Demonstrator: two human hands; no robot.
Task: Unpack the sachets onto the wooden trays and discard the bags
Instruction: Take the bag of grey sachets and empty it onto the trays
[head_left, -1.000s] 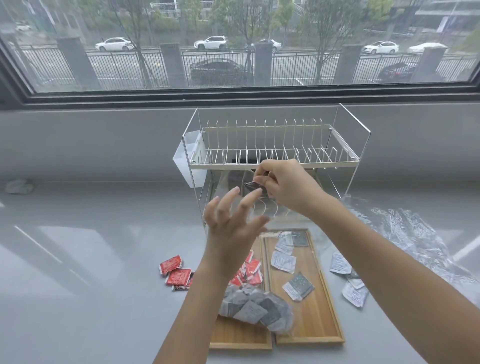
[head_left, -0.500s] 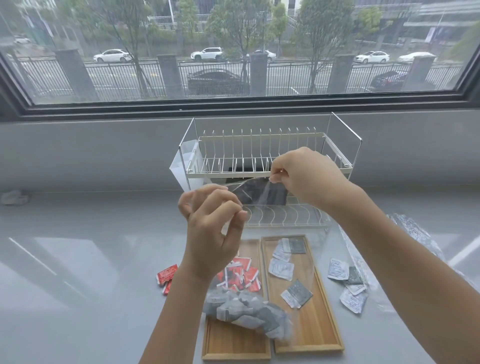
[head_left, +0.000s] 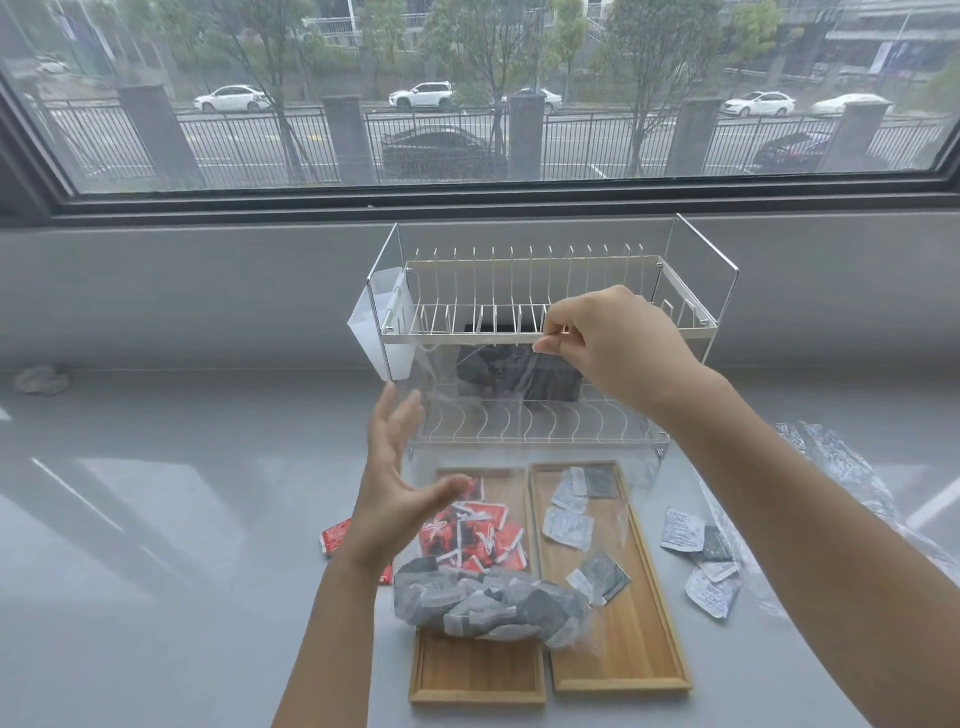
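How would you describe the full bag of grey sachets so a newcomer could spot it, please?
Below the wire dish rack lie two wooden trays side by side. The full bag lies across both near their front end: a clear, bulging bundle of grey sachets, unlike the loose ones around it.

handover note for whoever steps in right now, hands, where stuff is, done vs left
Right hand: pinching the top edge of a clear bag, held up before the dish rack.
Left hand: open, empty, beside the bag.
Done: red sachets on the left tray, some grey sachets on the right tray.
Left: empty the full bag of grey sachets lying across the trays, gather strays off the counter, discard bags.
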